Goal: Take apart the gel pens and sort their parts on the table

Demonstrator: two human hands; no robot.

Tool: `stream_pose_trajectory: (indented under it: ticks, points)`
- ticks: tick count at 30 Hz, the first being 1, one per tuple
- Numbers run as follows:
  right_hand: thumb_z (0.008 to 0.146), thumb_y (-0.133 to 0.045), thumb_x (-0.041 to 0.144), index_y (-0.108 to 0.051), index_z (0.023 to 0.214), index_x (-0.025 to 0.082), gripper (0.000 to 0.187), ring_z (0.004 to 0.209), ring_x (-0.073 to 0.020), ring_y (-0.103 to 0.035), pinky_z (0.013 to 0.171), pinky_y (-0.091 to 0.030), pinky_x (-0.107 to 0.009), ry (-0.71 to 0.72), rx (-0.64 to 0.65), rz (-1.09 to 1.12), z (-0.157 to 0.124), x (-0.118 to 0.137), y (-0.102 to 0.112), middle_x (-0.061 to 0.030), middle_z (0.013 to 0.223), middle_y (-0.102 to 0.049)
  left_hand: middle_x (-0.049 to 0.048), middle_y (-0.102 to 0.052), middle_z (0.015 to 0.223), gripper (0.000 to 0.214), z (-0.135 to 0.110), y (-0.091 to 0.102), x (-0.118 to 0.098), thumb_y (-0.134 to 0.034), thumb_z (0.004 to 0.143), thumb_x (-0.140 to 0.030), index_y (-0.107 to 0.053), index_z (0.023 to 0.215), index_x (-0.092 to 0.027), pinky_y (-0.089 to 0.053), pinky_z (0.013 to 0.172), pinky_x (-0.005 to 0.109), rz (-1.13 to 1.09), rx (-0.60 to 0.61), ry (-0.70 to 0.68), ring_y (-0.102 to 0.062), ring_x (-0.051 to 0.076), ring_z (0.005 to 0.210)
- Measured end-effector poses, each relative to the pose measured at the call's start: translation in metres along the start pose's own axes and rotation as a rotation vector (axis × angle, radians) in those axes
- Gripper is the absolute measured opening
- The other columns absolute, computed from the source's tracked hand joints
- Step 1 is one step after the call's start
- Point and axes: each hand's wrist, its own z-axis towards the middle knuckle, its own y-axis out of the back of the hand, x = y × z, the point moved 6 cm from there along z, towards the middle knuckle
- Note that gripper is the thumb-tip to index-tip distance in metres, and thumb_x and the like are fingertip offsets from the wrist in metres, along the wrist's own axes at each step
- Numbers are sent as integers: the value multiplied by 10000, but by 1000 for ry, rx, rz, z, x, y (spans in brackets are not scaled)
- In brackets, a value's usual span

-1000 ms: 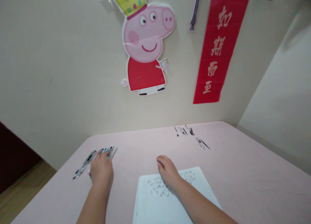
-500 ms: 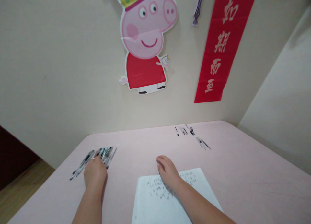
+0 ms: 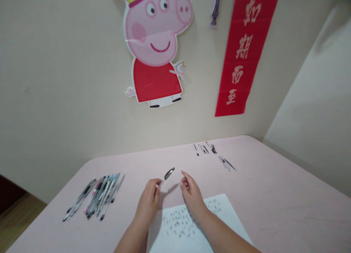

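My left hand (image 3: 149, 201) is raised over the pink table (image 3: 274, 194) and pinches a pen (image 3: 168, 174) by its lower end, the black capped tip pointing up and to the right. My right hand (image 3: 190, 192) hovers just right of that pen with its fingers curled and apart, holding nothing, above the top edge of a white sheet with scribbles (image 3: 192, 227). A row of several pens (image 3: 95, 196) lies at the table's left side, apart from both hands.
Small pen parts (image 3: 212, 152) are scattered near the table's far edge. A cartoon pig cutout (image 3: 155, 48) and a red banner with gold characters (image 3: 241, 51) hang on the wall. Wooden floor (image 3: 16, 220) shows past the table's left edge.
My left hand left the row of pens and came to the middle carrying one pen. My right hand lifted off the paper and its fingers opened toward the pen.
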Motion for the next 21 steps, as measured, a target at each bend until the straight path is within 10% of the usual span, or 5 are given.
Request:
stream_pose_trajectory:
  ticks: [5,9,21]
  points:
    - [837,-530,522,-559,1158,187,465,505,-92,-477,416,-361,-190,-204,19,229,2,-9,0,16,716,-539,57,-650,904,230,-14,-25,-18,-385,804,-197,-565,948,-210,-490,759,320,-92,196,17,-614,186,830]
    - [803,-549,576,-623,892,168,424,483,-94,-462,411,-349,-185,-221,55,213,3,-5,-1,34,588,-494,67,-660,922,247,-15,-29,-20,-399,815,-202,-558,1004,-207,-475,767,315,-26,263,43,-620,192,849]
    - [720,-649,506,-599,859,177,361,485,-102,-508,451,-430,-227,-239,188,235,-2,0,-16,26,641,-561,79,-651,952,256,-15,-39,-25,-368,907,-272,-590,1011,-200,-444,771,304,134,317,24,-608,198,876]
